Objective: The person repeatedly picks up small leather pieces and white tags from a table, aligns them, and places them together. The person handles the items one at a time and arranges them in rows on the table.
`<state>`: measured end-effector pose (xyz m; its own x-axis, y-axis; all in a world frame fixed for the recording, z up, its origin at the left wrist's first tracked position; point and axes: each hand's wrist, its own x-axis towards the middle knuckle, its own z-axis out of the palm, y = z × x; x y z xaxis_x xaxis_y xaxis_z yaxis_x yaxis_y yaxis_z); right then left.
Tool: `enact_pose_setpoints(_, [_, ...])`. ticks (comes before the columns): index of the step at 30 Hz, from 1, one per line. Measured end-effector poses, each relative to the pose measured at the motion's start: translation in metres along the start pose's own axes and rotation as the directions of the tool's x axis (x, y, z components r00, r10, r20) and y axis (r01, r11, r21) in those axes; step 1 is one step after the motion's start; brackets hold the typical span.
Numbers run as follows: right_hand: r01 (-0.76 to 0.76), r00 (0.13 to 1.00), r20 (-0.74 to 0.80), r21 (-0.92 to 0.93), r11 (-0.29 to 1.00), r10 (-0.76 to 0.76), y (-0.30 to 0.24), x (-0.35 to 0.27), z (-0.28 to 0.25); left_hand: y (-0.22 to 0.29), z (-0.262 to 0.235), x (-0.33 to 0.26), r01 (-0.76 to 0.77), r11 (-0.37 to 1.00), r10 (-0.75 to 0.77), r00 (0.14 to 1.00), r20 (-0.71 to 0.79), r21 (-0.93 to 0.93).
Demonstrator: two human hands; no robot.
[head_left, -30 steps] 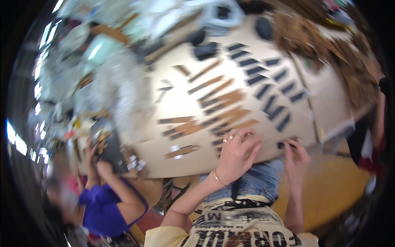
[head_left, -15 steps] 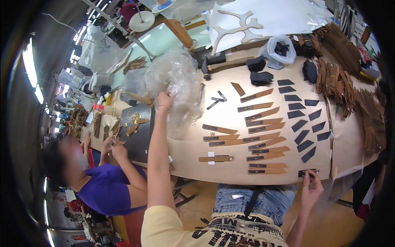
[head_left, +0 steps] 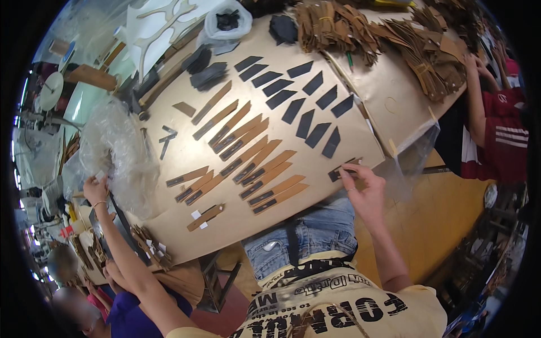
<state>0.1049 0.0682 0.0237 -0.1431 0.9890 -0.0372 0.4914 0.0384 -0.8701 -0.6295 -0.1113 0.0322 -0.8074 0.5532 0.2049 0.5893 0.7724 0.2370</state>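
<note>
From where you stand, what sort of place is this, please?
Probably a leather-goods workshop: slim brown leather-like strips, slanted black flat pieces and banded bundles of brown strips lie on the tan tabletop.

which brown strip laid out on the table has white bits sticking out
The brown strip just below the group of three at the left: white pieces stick out on both its long sides, unlike the other laid-out strips.

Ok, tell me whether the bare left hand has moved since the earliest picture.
Yes, leftward: judged against the flat brown strips with black ends, the bare left hand has gone from near them over to the crumpled clear plastic.
</note>
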Motion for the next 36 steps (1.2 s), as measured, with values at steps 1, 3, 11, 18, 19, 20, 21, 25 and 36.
enact_pose_setpoints(1, [0.017,1.0,0.011,0.012,1.0,-0.017,-0.002,0.001,0.0,-0.003,-0.002,0.004,0.123,0.988,-0.117,0.991,0.061,-0.094])
enact_pose_setpoints(3, [0.009,1.0,0.007,0.02,1.0,-0.01,-0.005,0.003,0.0,0.001,-0.012,0.003,0.24,0.93,-0.214,0.969,0.123,-0.277])
enact_pose_setpoints(11, [0.011,1.0,-0.018,0.007,1.0,-0.011,-0.002,0.0,0.002,0.223,-0.058,-0.179,-0.097,0.75,0.229,0.966,0.118,-0.655])
enact_pose_setpoints(18, [0.018,1.0,-0.004,0.012,1.0,-0.018,0.0,0.002,0.003,0.439,0.015,-0.361,0.492,0.482,0.582,0.439,0.685,-0.725])
enact_pose_setpoints(19, [0.021,1.0,-0.013,0.004,1.0,-0.02,0.0,0.002,0.002,0.447,0.019,-0.367,0.457,0.504,0.554,0.479,0.68,-0.733])
enact_pose_setpoints(20, [0.019,1.0,-0.014,0.02,1.0,-0.019,-0.001,0.002,0.002,0.452,0.022,-0.371,0.436,0.517,0.538,0.504,0.675,-0.737])
enact_pose_setpoints(21, [0.015,1.0,-0.024,0.039,0.999,-0.014,-0.002,0.002,0.003,0.454,0.024,-0.373,0.438,0.573,0.494,0.489,0.719,-0.692])
enact_pose_setpoints(25, [0.022,0.999,-0.043,0.03,0.999,-0.02,-0.002,0.001,0.004,0.445,0.032,-0.379,0.346,0.565,0.517,0.559,0.648,-0.749])
enact_pose_setpoints(36, [0.013,0.999,-0.041,0.04,0.999,-0.011,0.001,0.001,0.003,0.459,0.048,-0.4,0.542,0.429,0.343,0.642,0.685,-0.723])
